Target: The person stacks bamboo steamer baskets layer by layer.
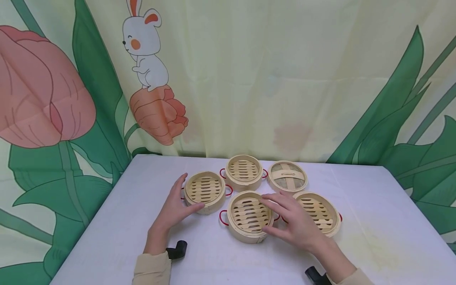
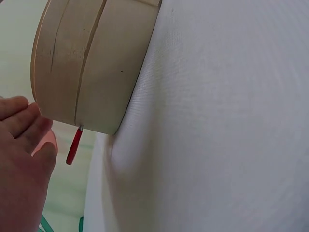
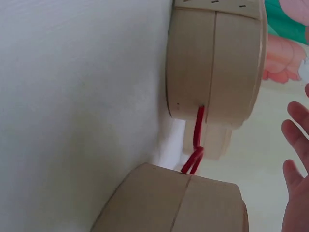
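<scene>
White, cloth-covered surface (image 1: 107,245); pale, flower-printed curtain (image 1: 228,79) behind. Left grip (image 1: 175,211) empty, fingers spread, a round, red-handled bamboo steamer (image 1: 204,190) just right; right grip (image 1: 296,221) also released, a second steamer (image 1: 248,217) just left.

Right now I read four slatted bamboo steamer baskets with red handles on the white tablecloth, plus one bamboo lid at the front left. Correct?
Lid position is wrong: the head view shows the bamboo lid at the back right. The rest holds: four slatted bamboo steamer baskets, red handles, white tablecloth.
</scene>
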### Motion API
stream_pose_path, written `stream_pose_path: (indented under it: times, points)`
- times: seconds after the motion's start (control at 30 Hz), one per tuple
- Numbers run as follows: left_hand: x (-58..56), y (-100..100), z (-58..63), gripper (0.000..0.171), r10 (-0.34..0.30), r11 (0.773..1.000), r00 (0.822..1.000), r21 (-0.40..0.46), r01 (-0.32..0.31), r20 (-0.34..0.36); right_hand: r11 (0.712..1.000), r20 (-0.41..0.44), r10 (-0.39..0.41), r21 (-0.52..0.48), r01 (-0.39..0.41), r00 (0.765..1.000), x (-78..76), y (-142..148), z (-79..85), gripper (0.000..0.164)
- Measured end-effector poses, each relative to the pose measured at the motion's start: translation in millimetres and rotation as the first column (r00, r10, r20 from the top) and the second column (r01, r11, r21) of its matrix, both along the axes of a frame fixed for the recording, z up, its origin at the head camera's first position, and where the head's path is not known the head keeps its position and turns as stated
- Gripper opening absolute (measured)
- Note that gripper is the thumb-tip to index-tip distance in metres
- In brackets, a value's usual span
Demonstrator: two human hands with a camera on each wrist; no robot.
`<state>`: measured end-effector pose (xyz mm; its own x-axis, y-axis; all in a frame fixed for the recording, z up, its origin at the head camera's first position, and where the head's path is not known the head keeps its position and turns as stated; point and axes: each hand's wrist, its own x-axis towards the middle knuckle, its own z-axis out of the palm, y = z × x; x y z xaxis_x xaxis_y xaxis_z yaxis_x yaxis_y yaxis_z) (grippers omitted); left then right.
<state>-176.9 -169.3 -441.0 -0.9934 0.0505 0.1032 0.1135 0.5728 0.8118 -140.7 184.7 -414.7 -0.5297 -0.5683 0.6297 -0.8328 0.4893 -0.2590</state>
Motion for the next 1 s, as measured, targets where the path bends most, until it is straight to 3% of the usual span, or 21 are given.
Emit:
stream_pose_path:
  times: [0.27, 0.63, 1.0]
  points:
    - [-2.8, 1.4, -4.4, 0.119, -0.045, 0.999, 0.999, 0.014, 0.045, -0.001, 0.998, 0.020, 0.042, 0.040, -0.043, 0.999, 1.8, -0.7, -7.6, 0.061]
    - [-6.2, -0.6, -6.9, 0.123, -0.023, 0.999, 0.999, -0.033, 0.024, 0.022, 0.987, 0.036, 0.096, 0.127, -0.100, 0.995, 2.6, -2.7, -10.5, 0.055]
    - [-8.4, -3.6, -13.3, 0.127, -0.008, 0.999, 0.999, -0.039, 0.009, 0.042, 0.975, 0.076, 0.137, 0.168, -0.148, 0.988, 1.7, -2.5, -18.4, 0.034]
